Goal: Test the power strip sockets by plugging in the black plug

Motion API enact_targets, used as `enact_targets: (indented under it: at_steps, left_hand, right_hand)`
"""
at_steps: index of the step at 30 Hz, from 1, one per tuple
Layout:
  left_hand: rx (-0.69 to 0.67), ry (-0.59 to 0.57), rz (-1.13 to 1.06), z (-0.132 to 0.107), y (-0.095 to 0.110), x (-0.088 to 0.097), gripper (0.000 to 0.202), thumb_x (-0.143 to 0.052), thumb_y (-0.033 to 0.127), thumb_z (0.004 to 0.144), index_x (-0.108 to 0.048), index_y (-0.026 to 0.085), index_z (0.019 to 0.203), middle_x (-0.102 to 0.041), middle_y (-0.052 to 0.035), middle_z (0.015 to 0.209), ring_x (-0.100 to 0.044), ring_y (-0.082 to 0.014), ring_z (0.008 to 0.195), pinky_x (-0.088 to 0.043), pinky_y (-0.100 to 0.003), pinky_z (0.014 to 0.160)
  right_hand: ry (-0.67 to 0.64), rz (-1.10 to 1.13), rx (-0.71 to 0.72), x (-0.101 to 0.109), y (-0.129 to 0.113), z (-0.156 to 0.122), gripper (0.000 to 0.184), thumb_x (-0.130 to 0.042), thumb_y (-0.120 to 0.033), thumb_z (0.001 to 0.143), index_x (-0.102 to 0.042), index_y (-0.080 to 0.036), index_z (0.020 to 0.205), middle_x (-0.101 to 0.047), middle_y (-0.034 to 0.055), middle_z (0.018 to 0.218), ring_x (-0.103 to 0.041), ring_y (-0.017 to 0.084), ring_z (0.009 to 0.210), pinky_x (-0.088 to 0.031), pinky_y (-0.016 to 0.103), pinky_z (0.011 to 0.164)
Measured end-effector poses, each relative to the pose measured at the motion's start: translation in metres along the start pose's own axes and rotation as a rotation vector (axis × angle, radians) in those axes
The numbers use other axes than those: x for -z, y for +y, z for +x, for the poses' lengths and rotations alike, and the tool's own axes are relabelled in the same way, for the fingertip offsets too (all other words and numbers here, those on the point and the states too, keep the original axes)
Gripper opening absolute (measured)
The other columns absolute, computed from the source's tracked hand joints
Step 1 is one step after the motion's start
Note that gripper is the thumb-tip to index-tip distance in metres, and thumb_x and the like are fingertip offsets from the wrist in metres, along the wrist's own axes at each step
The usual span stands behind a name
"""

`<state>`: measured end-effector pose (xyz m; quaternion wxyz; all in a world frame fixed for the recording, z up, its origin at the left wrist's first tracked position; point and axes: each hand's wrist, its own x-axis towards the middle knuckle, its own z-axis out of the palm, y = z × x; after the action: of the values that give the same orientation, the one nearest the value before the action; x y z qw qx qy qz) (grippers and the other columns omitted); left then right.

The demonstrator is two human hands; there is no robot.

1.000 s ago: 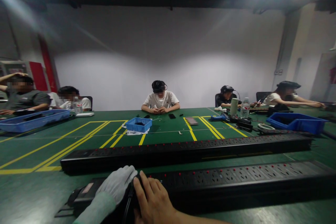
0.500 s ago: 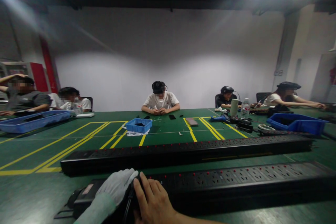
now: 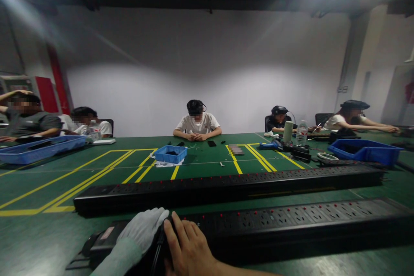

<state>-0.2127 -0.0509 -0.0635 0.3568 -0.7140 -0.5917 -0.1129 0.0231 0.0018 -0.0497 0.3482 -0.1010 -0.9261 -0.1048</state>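
A long black power strip [image 3: 291,233] with sockets and red dots along its top lies across the near side of the table. My left hand [image 3: 142,228], in a pale glove, is closed over its left part, fingers pressed together. Against the glove's fingertips, my bare right hand [image 3: 190,243] grips the same strip, with its thumb out of sight. A black cable [image 3: 158,250] runs down between the two hands. Left of the glove, a black end piece [image 3: 105,237] carries a small pale label. What lies beneath the fingers is hidden.
A second black power strip [image 3: 226,192] lies parallel behind. Farther back are a small blue bin [image 3: 170,155], a blue tray [image 3: 42,148] at left and another blue bin [image 3: 365,153] at right. Bottles and tools stand near the right bin. Several people sit around the green table [image 3: 39,241].
Both hands keep their hold on the near power strip. Only a very slight shift of the whole view shows.
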Motion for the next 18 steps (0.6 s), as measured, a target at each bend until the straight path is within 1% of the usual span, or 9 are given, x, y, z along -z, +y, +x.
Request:
enact_targets:
  at_steps: [3,6,8,11,13,18]
  left_hand:
    - [-0.013,0.042,0.035,-0.004,-0.001,-0.009,0.045,-0.033,0.014,0.081,-0.064,0.024,0.112,-0.069,-0.0040,0.109,-0.063,-0.0149,0.099,-0.046,-0.023,0.089]
    - [-0.041,0.083,0.057,-0.004,-0.002,-0.009,0.045,-0.032,0.013,0.082,-0.065,0.024,0.111,-0.069,-0.0049,0.109,-0.064,-0.0152,0.099,-0.047,-0.024,0.089]
    - [-0.041,0.068,0.041,-0.003,-0.002,-0.005,0.044,-0.033,0.015,0.084,-0.064,0.024,0.113,-0.069,-0.0049,0.110,-0.063,-0.0153,0.101,-0.047,-0.024,0.090]
    - [0.003,0.017,-0.002,-0.002,0.000,0.000,0.041,-0.034,0.018,0.085,-0.063,0.024,0.114,-0.069,-0.0055,0.109,-0.062,-0.0162,0.103,-0.047,-0.026,0.094]
    - [0.017,-0.003,-0.017,-0.003,0.001,0.001,0.040,-0.035,0.018,0.085,-0.063,0.023,0.114,-0.069,-0.0061,0.108,-0.062,-0.0166,0.103,-0.047,-0.026,0.095]
    - [0.013,0.044,0.038,-0.006,0.001,-0.006,0.045,-0.030,0.013,0.082,-0.065,0.019,0.111,-0.069,-0.0096,0.110,-0.065,-0.0191,0.101,-0.051,-0.030,0.090]
  right_hand:
    - [-0.002,0.000,0.004,-0.001,0.000,0.000,0.080,-0.047,-0.045,0.085,-0.020,-0.006,0.149,-0.039,0.0243,0.146,-0.054,0.036,0.112,-0.050,0.044,0.087]
    - [-0.009,0.009,-0.002,0.001,0.000,0.000,0.081,-0.048,-0.045,0.084,-0.019,-0.006,0.149,-0.039,0.0245,0.145,-0.054,0.036,0.112,-0.050,0.044,0.088]
    - [-0.013,0.011,-0.011,0.002,-0.001,0.000,0.081,-0.049,-0.044,0.084,-0.018,-0.007,0.149,-0.039,0.0240,0.146,-0.054,0.035,0.112,-0.049,0.044,0.088]
    - [-0.007,0.009,-0.020,0.003,0.000,0.000,0.082,-0.049,-0.044,0.084,-0.016,-0.009,0.150,-0.041,0.0227,0.145,-0.055,0.034,0.111,-0.049,0.043,0.088]
    - [0.000,0.004,-0.012,0.001,0.000,0.000,0.082,-0.049,-0.045,0.084,-0.016,-0.009,0.150,-0.042,0.0227,0.144,-0.055,0.034,0.110,-0.050,0.042,0.088]
    - [0.002,0.005,-0.005,0.001,0.001,0.001,0.083,-0.050,-0.044,0.083,-0.017,-0.006,0.149,-0.041,0.0243,0.144,-0.054,0.036,0.111,-0.049,0.044,0.088]
